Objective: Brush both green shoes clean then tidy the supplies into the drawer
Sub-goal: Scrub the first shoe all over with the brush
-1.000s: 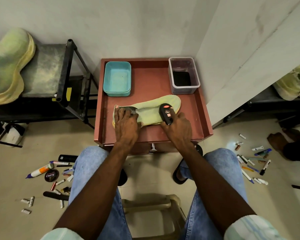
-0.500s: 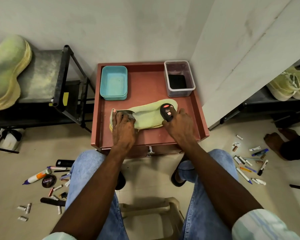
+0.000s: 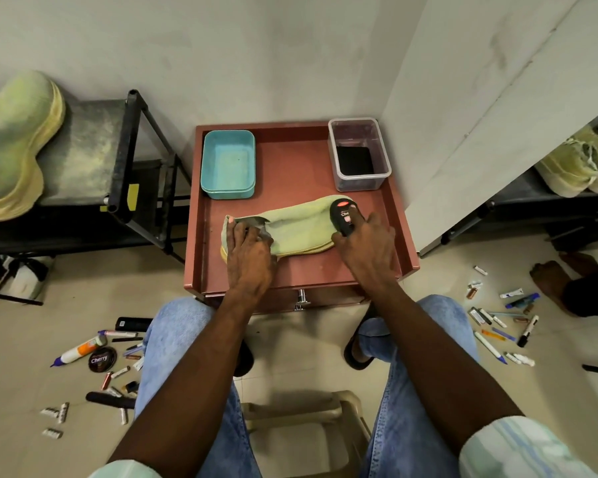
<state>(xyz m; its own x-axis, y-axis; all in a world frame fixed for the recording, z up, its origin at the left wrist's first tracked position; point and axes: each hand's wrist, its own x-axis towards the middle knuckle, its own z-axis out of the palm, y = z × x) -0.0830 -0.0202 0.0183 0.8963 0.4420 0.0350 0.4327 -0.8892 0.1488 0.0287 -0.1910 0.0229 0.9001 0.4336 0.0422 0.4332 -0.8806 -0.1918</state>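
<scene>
Item: green shoe [image 3: 292,225], lying on its side across the red-brown worktop [image 3: 290,270], toe toward 3 o'clock, heel opening toward 9 o'clock. Left hand [image 3: 247,251]: fingers laid over and into the heel opening, pressing the shoe down to steady it. Right hand [image 3: 368,241]: curled round a black shoe brush [image 3: 343,217] with a red label, its head set on the toe end. Change from the two earlier frames: the brush sits at nearly the same spot on the toe with only a slight shift, and both hands keep their grip; the larger difference is the camera view, which has tipped so the worktop lies lower and further from the top edge. Judgement: brushing of this shoe is in progress at the toe, with short strokes; tidying has not begun. Second green shoe [image 3: 14,143]: on the dark rack at 10 o'clock, well apart from the worktop. Teal tray [image 3: 228,163] at 11 o'clock on the worktop; clear tub [image 3: 359,153] holding something dark at 1 o'clock. Drawer handle [image 3: 301,300] at the front edge, drawer closed. Pens, tubes and a polish tin [image 3: 102,359] are scattered over the floor at 8 and 4 o'clock.
</scene>
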